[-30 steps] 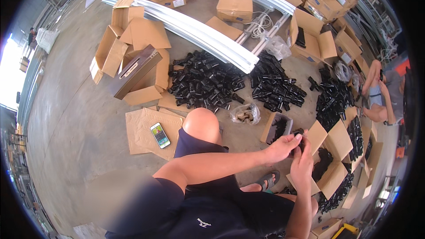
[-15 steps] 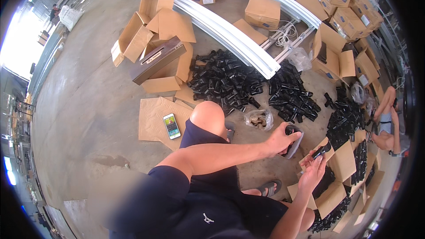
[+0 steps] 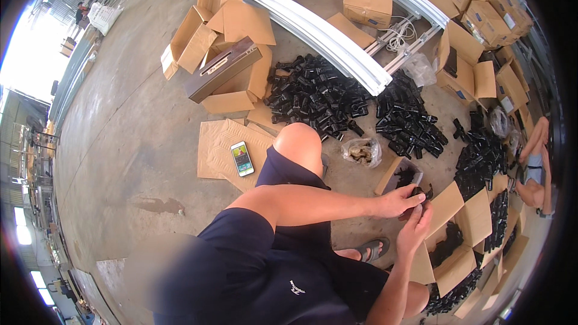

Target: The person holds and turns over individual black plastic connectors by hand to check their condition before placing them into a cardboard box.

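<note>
My left hand [image 3: 397, 203] and my right hand [image 3: 415, 227] are together in front of my knees, fingers closed around a small black plastic part [image 3: 424, 194]. Fingers cover much of this part, so its exact kind is unclear. Just beyond my left hand is a small open box [image 3: 390, 176] with small black pieces [image 3: 406, 176] inside. To the right of my right hand, an open cardboard carton [image 3: 453, 274] contains more black parts [image 3: 447, 242].
Heaps of black plastic parts [image 3: 319, 93] lie on the concrete floor ahead, by long white metal profiles [image 3: 301, 27]. A clear bag [image 3: 362, 153] sits near my knee. A phone [image 3: 242, 159] rests on flat cardboard [image 3: 211, 138] at left. Another person [image 3: 533, 171] is at far right.
My left hand has come out of the small box and joined my right hand. The black part in my right hand is now between both hands. The view has shifted slightly.
</note>
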Tool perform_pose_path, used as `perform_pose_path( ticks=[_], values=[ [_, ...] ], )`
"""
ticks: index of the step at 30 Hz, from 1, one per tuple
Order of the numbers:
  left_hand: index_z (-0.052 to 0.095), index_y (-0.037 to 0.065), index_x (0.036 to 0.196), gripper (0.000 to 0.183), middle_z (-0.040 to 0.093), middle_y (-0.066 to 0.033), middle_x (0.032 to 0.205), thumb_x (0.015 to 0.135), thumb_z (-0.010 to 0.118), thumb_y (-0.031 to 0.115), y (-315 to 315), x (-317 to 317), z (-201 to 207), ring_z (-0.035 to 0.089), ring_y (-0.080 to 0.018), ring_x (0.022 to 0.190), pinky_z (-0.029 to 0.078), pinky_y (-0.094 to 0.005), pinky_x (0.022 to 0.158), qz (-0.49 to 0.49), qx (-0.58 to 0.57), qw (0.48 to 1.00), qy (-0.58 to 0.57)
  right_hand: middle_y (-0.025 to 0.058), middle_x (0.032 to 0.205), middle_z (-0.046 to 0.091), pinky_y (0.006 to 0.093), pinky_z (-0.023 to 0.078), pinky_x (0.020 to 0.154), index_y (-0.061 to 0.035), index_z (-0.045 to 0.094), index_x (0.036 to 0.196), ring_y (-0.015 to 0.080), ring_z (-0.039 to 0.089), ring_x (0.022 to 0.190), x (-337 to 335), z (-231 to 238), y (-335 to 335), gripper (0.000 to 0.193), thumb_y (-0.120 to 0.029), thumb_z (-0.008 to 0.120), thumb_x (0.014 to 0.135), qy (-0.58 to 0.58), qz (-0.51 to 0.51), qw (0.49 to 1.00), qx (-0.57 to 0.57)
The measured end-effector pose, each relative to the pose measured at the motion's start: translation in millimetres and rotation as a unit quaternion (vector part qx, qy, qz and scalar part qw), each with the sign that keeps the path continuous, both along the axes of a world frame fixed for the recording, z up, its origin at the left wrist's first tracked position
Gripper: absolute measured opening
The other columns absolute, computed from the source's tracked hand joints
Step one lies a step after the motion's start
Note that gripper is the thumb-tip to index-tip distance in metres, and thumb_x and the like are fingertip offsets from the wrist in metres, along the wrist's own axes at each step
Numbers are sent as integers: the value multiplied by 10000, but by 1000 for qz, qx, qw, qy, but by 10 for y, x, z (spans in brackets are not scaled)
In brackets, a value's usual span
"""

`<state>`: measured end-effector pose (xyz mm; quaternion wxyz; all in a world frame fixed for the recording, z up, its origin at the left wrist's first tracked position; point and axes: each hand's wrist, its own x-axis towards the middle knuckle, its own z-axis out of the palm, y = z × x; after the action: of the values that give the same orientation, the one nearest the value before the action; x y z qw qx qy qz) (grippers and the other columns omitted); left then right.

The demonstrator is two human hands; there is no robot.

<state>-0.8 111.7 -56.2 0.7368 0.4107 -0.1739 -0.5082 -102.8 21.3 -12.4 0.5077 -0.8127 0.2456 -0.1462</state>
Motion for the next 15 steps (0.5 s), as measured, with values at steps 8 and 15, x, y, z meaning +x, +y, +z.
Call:
perform_pose_path(
  ticks=[8, 15],
  values=[
    [498, 100, 1136, 348, 567, 12, 913, 1092, 486, 445, 52, 39, 64, 542, -67, 741, 468, -248, 563, 51, -35, 997, 40, 42, 907, 629, 284, 478, 588, 37, 592, 1271, 120, 565, 681, 127, -25, 90, 278, -151, 492, 1092, 4, 1, 999, 32],
    [523, 93, 1101, 310, 589, 3, 933, 1079, 539, 401, 57, 75, -43, 566, -63, 761, 452, -259, 502, 87, -7, 996, 22, 51, 975, 661, 264, 501, 679, 28, 624, 1230, 108, 592, 793, 166, -138, 44, 247, -148, 537, 1080, -19, 30, 999, 34]
  ],
)
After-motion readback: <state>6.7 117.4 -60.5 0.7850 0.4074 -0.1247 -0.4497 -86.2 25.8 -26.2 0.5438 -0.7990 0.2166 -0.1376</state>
